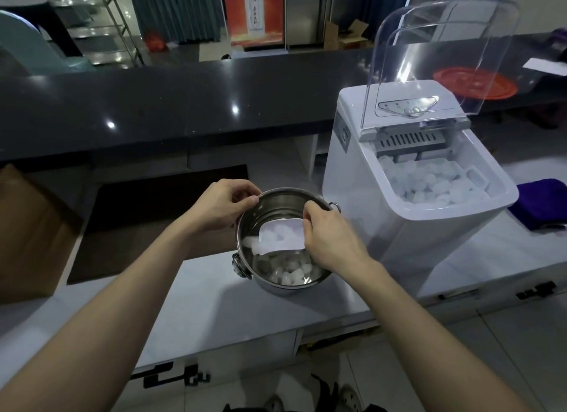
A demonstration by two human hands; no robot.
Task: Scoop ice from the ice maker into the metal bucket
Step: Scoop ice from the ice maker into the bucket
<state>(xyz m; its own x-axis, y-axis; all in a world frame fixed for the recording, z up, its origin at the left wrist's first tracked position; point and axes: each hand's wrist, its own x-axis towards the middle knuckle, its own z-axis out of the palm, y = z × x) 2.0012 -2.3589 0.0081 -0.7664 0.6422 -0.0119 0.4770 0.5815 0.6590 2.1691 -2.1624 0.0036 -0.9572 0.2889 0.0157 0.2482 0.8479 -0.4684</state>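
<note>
Risk: the translucent white plastic scoop (291, 243), loaded with ice cubes (279, 232) and held low centre over the round stainless-steel bucket (277, 204), could spill cubes onto the white counter (214, 304) if tipped fast or off-rim.

Left hand (221, 206) — fingers curled, pinching the bucket's left rim. Right hand (329, 243) — fingers closed round the scoop's end.

White ice maker (414, 227) at right of frame, well stocked.
</note>
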